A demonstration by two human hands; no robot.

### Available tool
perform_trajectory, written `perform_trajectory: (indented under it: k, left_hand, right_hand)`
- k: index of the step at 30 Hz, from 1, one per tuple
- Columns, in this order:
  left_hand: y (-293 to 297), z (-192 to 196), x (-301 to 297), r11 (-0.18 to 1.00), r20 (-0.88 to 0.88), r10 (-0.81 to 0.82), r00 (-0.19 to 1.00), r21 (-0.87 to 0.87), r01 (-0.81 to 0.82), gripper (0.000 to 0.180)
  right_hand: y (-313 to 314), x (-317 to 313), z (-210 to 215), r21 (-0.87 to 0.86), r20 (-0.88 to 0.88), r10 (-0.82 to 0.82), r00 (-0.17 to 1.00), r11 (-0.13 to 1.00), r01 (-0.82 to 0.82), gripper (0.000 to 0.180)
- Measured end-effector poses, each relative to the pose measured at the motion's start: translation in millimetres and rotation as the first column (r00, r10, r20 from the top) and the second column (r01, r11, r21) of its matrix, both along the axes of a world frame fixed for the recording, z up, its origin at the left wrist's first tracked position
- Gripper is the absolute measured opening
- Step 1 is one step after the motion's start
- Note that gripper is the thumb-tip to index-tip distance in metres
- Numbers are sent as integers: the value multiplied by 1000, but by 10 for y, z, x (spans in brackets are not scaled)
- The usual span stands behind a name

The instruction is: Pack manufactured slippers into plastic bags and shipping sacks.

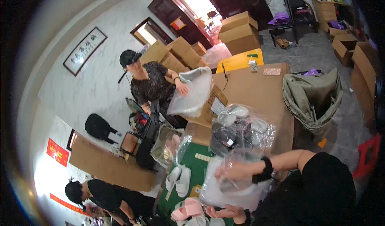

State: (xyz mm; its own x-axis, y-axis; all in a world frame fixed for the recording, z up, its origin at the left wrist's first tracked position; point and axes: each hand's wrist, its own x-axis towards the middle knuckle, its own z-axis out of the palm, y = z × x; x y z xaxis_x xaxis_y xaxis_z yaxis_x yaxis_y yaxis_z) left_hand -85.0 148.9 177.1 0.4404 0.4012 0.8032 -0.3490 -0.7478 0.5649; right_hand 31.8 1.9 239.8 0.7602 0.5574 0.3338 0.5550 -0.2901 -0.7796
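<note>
My right hand point(232, 171), with a black band on its wrist, reaches across a pile of clear plastic bags point(212, 188). Its fingers look closed on a clear bag, partly veiled by the shiny film. Lower down, my left hand point(229, 212) is palm up with its fingers stretched out, at the near edge of the pile. Close to it are pink slippers point(187, 209) and some pale ones point(198, 221). White slippers point(183, 182) lie side by side on the green tabletop point(195, 160). Beyond my right hand, bagged grey and black slippers point(240, 131) sit heaped together.
Across the table, a person point(152, 79) in a dark patterned top rests a hand on plastic sheets point(192, 93) over a carton point(214, 105). Another person point(108, 198) stands at lower left. A large grey-green sack point(313, 101) stands right of the brown cardboard surface point(256, 89).
</note>
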Motion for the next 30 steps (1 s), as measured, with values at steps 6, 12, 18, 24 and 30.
perform_trajectory:
  k: [6, 12, 18, 24, 30]
  left_hand:
    - [203, -879, 19, 960, -565, -72, 822, 186, 211, 40]
    - [74, -1624, -195, 805, -942, 165, 293, 300, 512, 42]
    - [34, -2114, -322, 764, -954, 201, 222, 295, 574, 49]
    - [212, -2096, -351, 760, -966, 169, 197, 255, 598, 46]
    - [257, -2046, -414, 808, -981, 120, 150, 184, 559, 48]
  right_hand:
    - [-667, 769, 643, 362, 82, -334, 939, 888, 284, 28]
    - [-1200, 1743, 640, 512, 38, -300, 953, 825, 239, 29]
    - [-2035, 2194, -704, 525, -646, -268, 715, 524, 670, 31]
    - [-1615, 2054, -1680, 275, -911, -162, 379, 445, 852, 29]
    - [-1087, 1925, -2022, 181, -649, -590, 480, 493, 851, 15]
